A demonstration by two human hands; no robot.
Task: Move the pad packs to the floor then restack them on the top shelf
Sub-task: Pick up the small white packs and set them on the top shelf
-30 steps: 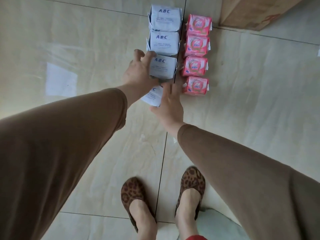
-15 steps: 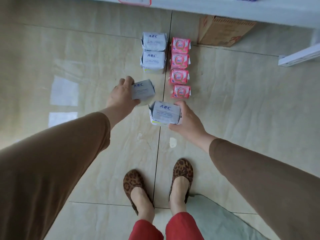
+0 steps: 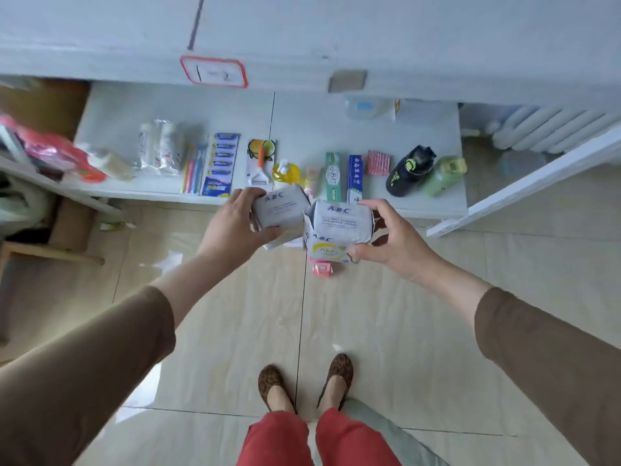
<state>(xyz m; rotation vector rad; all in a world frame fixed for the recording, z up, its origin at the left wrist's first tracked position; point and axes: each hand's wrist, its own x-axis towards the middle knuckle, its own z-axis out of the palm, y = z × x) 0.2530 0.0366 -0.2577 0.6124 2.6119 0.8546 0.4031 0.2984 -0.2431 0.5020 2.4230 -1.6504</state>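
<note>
My left hand [image 3: 232,227] grips one white ABC pad pack [image 3: 279,210], held up in the air. My right hand [image 3: 393,240] grips another white ABC pad pack [image 3: 337,230], touching the first at its left edge. Below them on the floor a pink pad pack [image 3: 322,268] shows; the other floor packs are hidden behind the held ones. The white top shelf [image 3: 336,38] spans the upper frame, with a red-bordered label [image 3: 214,72] on its front edge.
A lower shelf [image 3: 134,109] holds toothbrushes [image 3: 192,168], a razor card [image 3: 220,168], toothpaste boxes [image 3: 342,178], a black bottle [image 3: 408,169] and a green bottle [image 3: 442,174]. A white rail [image 3: 524,186] juts out at the right. My feet [image 3: 304,381] stand on tiled floor.
Both hands took a white pack each off the floor and rose with them. The view tilted up from the floor rows to the shelves, and the two packs came together.
</note>
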